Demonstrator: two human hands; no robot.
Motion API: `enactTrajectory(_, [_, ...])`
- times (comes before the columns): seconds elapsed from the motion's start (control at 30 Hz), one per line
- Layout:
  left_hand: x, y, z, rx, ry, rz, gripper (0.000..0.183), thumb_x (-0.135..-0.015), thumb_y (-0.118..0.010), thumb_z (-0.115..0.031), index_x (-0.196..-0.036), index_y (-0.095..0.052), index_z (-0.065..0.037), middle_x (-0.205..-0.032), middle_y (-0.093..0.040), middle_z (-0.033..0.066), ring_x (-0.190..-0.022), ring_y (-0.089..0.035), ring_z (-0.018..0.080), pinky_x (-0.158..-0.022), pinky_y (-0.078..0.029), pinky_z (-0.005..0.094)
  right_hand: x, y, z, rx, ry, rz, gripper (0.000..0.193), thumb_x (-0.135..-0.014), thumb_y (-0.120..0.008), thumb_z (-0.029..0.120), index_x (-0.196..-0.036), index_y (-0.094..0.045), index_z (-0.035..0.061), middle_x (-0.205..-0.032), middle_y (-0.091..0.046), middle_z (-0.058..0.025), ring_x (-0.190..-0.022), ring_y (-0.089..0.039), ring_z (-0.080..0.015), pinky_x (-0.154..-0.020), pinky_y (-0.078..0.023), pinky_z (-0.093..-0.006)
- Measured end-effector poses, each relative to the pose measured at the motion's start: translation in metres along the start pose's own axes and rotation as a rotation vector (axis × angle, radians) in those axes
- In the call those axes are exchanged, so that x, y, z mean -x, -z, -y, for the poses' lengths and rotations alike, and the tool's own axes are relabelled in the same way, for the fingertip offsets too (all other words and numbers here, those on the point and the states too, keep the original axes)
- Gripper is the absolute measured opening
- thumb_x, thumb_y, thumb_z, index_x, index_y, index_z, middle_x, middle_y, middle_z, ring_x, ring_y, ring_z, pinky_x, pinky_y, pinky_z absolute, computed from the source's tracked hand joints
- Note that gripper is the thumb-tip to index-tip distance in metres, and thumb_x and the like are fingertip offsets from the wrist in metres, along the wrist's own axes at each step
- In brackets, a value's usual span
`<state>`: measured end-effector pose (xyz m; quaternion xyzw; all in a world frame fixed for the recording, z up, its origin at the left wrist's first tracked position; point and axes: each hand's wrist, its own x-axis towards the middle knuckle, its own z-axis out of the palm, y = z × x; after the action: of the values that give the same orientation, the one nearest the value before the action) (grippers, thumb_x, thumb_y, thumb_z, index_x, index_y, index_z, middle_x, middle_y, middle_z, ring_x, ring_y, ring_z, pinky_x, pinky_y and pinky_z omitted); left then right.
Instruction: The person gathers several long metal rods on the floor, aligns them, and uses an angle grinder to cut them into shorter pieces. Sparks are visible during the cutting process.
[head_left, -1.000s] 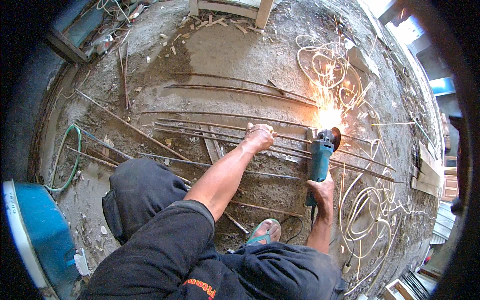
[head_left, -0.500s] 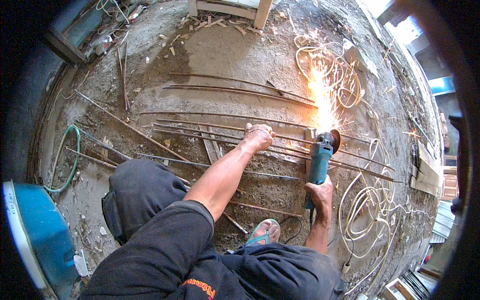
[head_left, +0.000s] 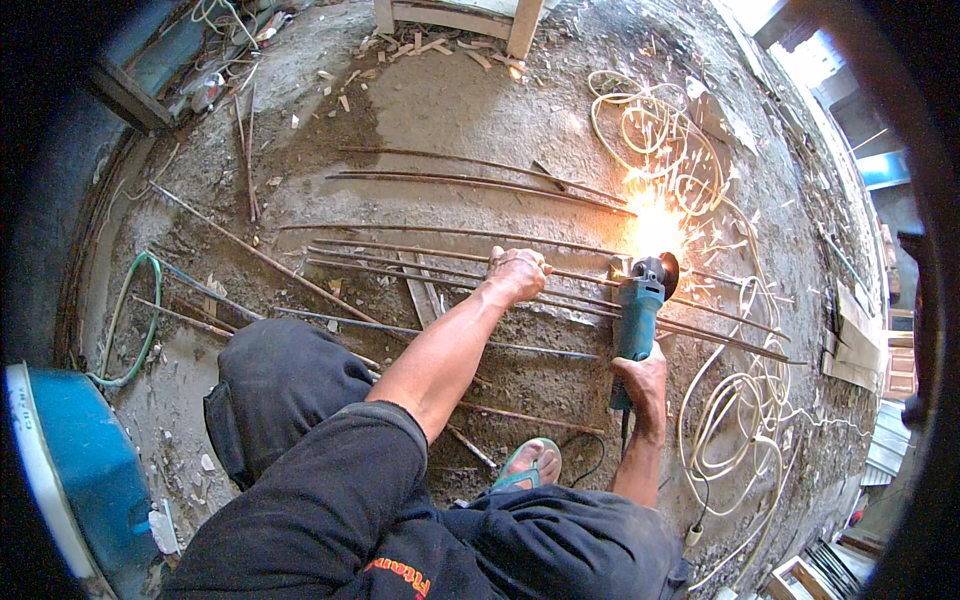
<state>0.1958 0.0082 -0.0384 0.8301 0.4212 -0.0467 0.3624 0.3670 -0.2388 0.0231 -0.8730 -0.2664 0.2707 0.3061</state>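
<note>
The grinder (head_left: 641,312) has a teal body, a dark metal head and a round disc at its far end, set on edge; it lies across the right part of the rods (head_left: 390,246), above the floor (head_left: 440,105). Bright sparks (head_left: 655,220) spray from the disc toward the floor's far edge, and their glare hides the exact contact. The rods are thin, rusty brown and long, running roughly side to side, some of them slightly bowed.

The left hand (head_left: 518,275) reaches forward with the forearm slanting to the right, its grip curled down over the rods; how many it pinches cannot be told. The right hand (head_left: 643,380) comes up from the near side, its grip wrapped around the rear of the grinder, thumb across the top.

Between the farther rods and the wooden stand (head_left: 450,18) at the floor's far edge lies a stretch of dusty ground. Pale cable (head_left: 740,405) coils crowd the right side, near the grinder. A blue tub (head_left: 85,455) stands by the near left corner, well apart from both hands.
</note>
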Motion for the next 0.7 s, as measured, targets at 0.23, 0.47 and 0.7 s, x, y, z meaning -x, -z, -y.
enactTrajectory(0.23, [-0.002,-0.002,0.002,-0.003,-0.023,-0.008,0.023,-0.095,-0.058,-0.030,-0.104,-0.077,-0.020,-0.117,-0.074,0.0082,-0.113,-0.068,0.0273,-0.095,-0.039,0.0472,0.001,0.002,0.011,0.025,-0.051,0.015,0.056,-0.062,-0.080,0.015,-0.113,-0.063,0.0015,-0.093,-0.070,-0.0108,-0.082,-0.067,-0.0230,-0.077,-0.054,-0.0364])
enactTrajectory(0.47, [0.001,-0.001,0.001,0.019,-0.005,-0.016,0.023,-0.095,-0.058,-0.029,-0.106,-0.077,-0.020,-0.119,-0.074,0.0079,-0.116,-0.067,0.0270,-0.098,-0.038,0.0472,-0.005,0.000,0.003,0.018,-0.011,0.035,0.057,-0.062,-0.081,0.014,-0.114,-0.063,0.0023,-0.095,-0.070,-0.0116,-0.083,-0.067,-0.0233,-0.077,-0.055,-0.0366])
enactTrajectory(0.7, [0.002,0.003,-0.001,0.021,0.009,0.008,0.025,-0.094,-0.057,-0.029,-0.108,-0.077,-0.022,-0.120,-0.073,0.0081,-0.117,-0.066,0.0283,-0.103,-0.036,0.0505,-0.010,-0.001,-0.008,0.045,0.009,0.020,0.061,-0.061,-0.085,0.018,-0.115,-0.062,0.0023,-0.097,-0.072,-0.0135,-0.086,-0.069,-0.0249,-0.079,-0.055,-0.0382])
